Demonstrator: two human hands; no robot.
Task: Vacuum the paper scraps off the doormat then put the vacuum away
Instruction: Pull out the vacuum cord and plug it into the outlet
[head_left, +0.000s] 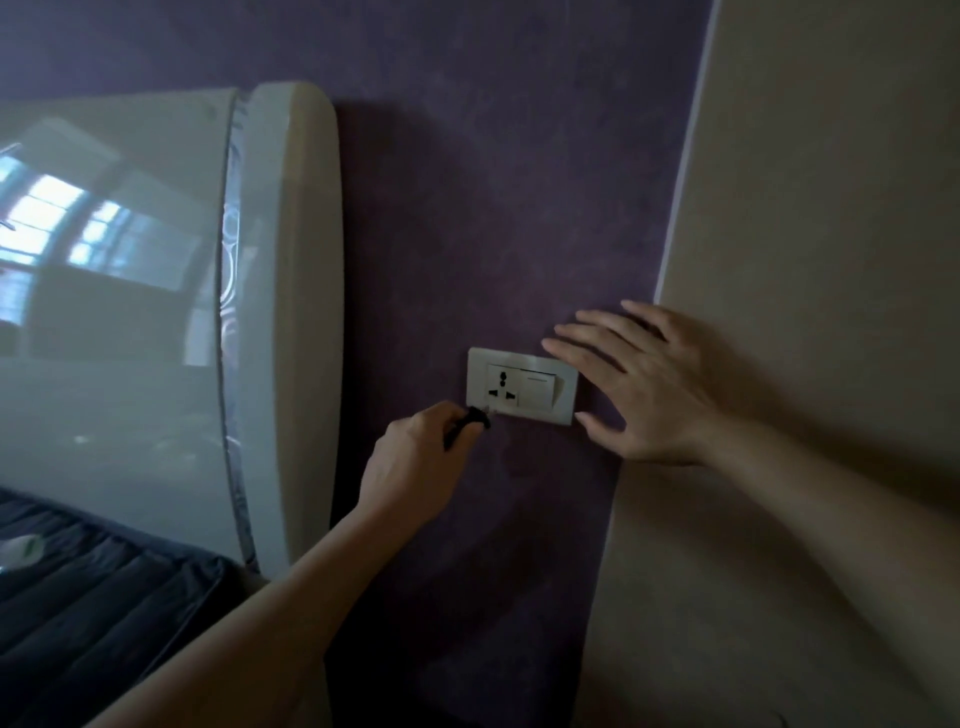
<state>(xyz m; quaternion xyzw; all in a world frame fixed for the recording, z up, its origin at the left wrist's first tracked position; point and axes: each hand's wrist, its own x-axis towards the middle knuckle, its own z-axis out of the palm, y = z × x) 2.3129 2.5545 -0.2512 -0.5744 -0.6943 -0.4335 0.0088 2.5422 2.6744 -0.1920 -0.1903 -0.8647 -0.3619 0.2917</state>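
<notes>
Left forearm (249, 613) rises to the left hand (415, 460), which pinches a black plug (475, 418), touching the lower-left corner of the wall socket (503, 387); its holes lie up-right. Right hand (655, 395), fingers straight, hovers beside the switch (540, 391). Vacuum and doormat are out of view.

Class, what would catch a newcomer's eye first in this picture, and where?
The white wall socket on the purple wall stands out at centre, its holes empty. The left hand pinches a black plug at the plate's lower-left corner, while the right hand spreads open beside its switch. A glossy white headboard fills the left.
</notes>
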